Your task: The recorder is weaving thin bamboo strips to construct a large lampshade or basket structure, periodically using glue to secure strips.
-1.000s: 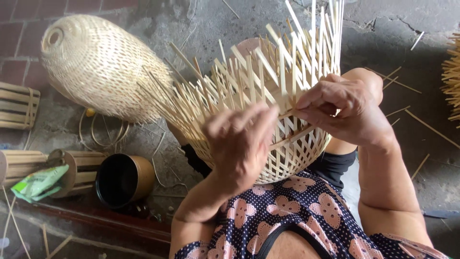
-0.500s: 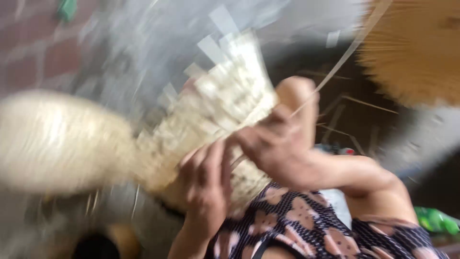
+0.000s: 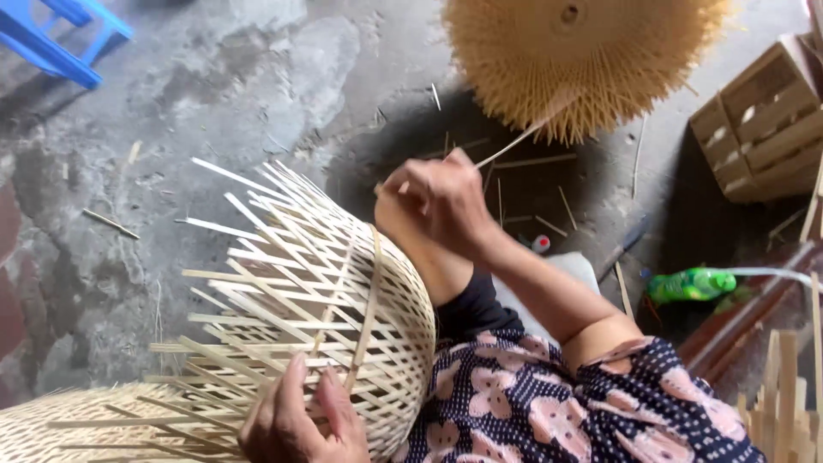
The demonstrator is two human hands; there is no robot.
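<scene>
- We see a half-woven bamboo basket [image 3: 343, 317] lying on its side across the person's lap, its closed round bottom toward the body and its loose, unwoven strip ends fanning out to the left over the concrete floor [image 3: 214, 77].
- Our left hand [image 3: 300, 420] rests on the lower side of the basket, fingers spread flat over the lattice; its grip is loose and pressing rather than closed round anything.
- Our right hand [image 3: 441, 201] is raised above the basket's rim, thumb and fingers pinched shut on a thin bamboo strip [image 3: 514, 146] that runs up and to the right from the fingertips.
- A longer, wider strip [image 3: 370, 300] curves down the basket's side, between the two hands.
- A finished woven piece [image 3: 94, 424] lies at the lower left, just beside the basket.
- Above, at the top edge, sits a round bamboo piece with bristling strip ends [image 3: 583, 60]; the thin strip points toward it.
- A wooden crate [image 3: 763, 120] stands at the right, and a green plastic bottle [image 3: 690, 283] lies on the floor below it.
- A blue plastic stool [image 3: 60, 39] shows at the top left corner.
- Short bamboo offcuts [image 3: 111, 223] are scattered over the floor.
</scene>
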